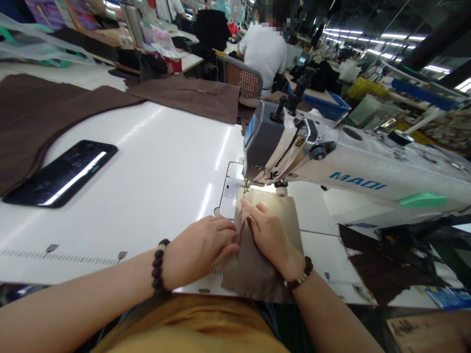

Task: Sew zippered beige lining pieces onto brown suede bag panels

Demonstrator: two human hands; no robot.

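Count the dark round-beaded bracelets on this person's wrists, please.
2: one dark round-beaded bracelet just behind the left hand, another bracelet just behind the right hand.

sewing machine [353,162] cropped right, brown cloth [22,117] left

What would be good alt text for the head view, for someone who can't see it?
A person's right hand rests on taupe fabric at a sewing machine marked MAQI, with the left hand at the fabric's left edge. Further left, a dark phone lies beside larger brown cloth.
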